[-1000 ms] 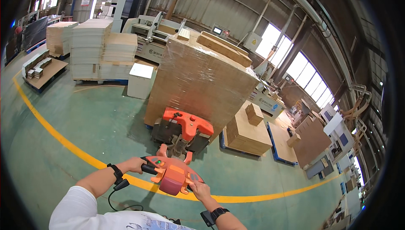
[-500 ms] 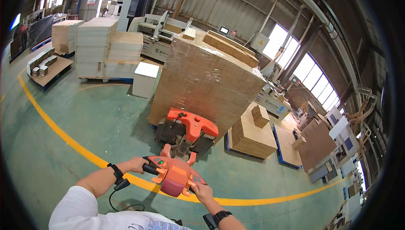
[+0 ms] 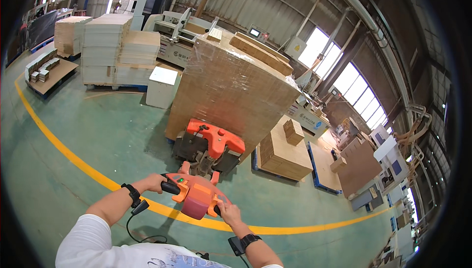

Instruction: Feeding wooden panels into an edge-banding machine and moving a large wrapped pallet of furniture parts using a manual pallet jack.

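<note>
Both my hands grip the tiller of an orange electric pallet truck. My left hand is closed around the black grip at the left end of the tiller head. My right hand is wrapped round the grip at its right end. A small green light glows near the left grip. Beyond the truck's body, a tall stack of brown boards wrapped in clear film stands right against it. Boards and long strips lie on top of the stack. The forks are hidden beneath the load.
A white box stands left of the load, near stacked pale panels. On the right are a pallet of cartons and a blue pallet. A yellow line curves across the green floor. Machines line the back wall.
The load, truck and tiller have shifted slightly left and up in view, as have the surroundings. My right hand has come a little nearer the tiller's end grip; both hands keep hold.
</note>
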Available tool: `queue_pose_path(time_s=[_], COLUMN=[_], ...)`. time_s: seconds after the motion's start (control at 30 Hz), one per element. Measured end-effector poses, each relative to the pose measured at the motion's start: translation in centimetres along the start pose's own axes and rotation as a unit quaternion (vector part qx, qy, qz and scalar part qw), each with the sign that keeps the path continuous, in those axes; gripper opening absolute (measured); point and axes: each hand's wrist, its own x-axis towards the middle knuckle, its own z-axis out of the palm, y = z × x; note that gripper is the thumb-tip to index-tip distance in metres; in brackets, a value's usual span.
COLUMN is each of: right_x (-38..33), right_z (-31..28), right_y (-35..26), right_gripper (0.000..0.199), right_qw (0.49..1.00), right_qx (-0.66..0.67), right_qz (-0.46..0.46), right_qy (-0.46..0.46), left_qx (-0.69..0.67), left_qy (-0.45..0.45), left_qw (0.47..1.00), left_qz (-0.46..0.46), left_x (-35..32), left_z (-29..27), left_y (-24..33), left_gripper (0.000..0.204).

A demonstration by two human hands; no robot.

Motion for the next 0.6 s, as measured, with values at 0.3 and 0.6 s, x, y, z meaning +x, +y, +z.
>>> queue_pose_path(time_s=[0.3, 0.6], right_x=[-0.4, 0.0], right_z=[1.4, -0.7], right_y=[1.2, -0.3], right_gripper=[0.046, 0.064], right_qw=[0.999, 0.996], right_qx=[-0.024, 0.019], right_qz=[-0.034, -0.060], right_qy=[0.016, -0.067], left_qx=[0.016, -0.017], left_qy=[-0.016, 0.003], left_qw=[1.000, 1.000], left_qz=[-0.006, -0.001], left_x=[0.1, -0.1], left_z=[0.8, 1.8], left_y=[0.2, 0.2], left_gripper=[0.038, 0.040])
